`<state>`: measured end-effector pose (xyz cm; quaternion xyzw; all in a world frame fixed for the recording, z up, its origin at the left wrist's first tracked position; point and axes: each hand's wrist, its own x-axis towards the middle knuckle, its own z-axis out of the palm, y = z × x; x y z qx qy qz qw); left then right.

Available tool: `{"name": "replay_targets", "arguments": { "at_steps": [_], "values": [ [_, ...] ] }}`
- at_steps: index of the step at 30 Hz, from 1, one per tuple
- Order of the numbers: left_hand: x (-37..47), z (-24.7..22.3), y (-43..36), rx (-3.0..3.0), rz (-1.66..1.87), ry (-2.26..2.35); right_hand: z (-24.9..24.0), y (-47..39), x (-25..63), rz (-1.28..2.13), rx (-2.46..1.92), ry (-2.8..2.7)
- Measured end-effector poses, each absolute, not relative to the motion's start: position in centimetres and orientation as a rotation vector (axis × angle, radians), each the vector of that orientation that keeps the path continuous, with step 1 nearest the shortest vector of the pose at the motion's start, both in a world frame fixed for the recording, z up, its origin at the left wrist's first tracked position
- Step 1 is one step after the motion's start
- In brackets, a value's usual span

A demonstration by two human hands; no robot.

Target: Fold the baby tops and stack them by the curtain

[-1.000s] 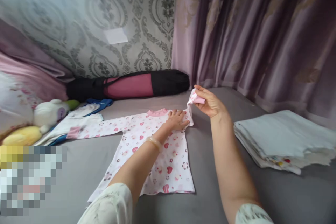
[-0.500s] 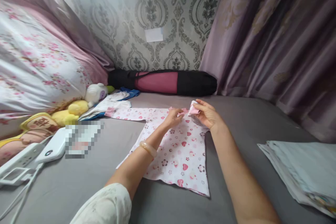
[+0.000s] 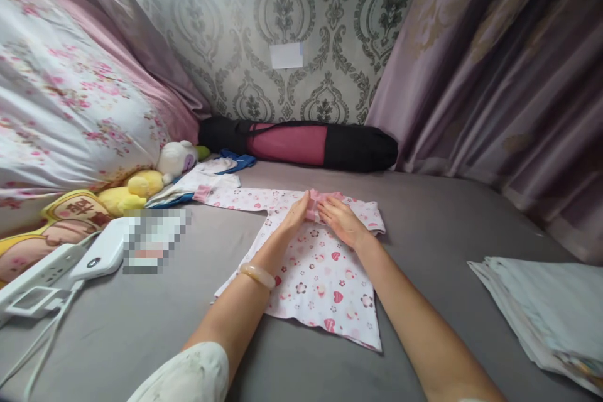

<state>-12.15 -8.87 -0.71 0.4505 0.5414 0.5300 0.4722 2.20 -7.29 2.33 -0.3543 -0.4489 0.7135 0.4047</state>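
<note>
Hands side by side, just below pink collar (image 3: 326, 193) of printed shirt (image 3: 325, 276). Left hand (image 3: 296, 212): fingers straight, together, at pink cuff (image 3: 311, 209); underside hidden, can't tell if pinching. Right hand (image 3: 343, 221): flat, fingers extended, palm down on folded-across right sleeve (image 3: 372, 215), no grip visible; probably pressing so fold lies flat. Shirt spread mid-bed (image 3: 424, 226), likely for a firm, roomy surface. Left sleeve (image 3: 240, 199) straight out, its end against white-and-blue garment (image 3: 214, 181). Folded cloth stack (image 3: 541, 311) well apart, right; seemingly placed clear of the arms. Plush toys (image 3: 146, 183) left. Long bag (image 3: 287, 143) along wall, presumably out of the way.
</note>
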Motion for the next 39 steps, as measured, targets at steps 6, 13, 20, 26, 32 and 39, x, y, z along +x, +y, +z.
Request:
{"name": "replay_targets", "arguments": {
  "at_steps": [6,13,20,26,32,39],
  "values": [
    [-12.0,0.4,-9.4,1.123,1.213,1.541,4.1,-5.7,4.5,1.692,-0.912,-1.303],
    [-13.8,0.8,-8.3,1.160,1.404,1.539,6.4,-2.9,9.3,1.575,-0.917,-0.936],
    [-16.4,0.2,-7.6,1.128,1.527,1.446,6.0,-2.1,10.8,1.439,-0.972,-0.916],
    [-17.4,-1.3,-6.9,1.010,1.599,1.591,3.2,-1.1,10.3,1.167,-1.223,-1.208],
    [-17.7,-2.0,-6.5,1.017,1.607,1.728,0.5,-2.6,8.1,0.524,-1.583,-2.050],
    [-18.0,-2.1,-6.6,1.089,1.545,2.003,-1.7,-4.4,6.7,0.301,-1.757,-2.261]
  ]
}}
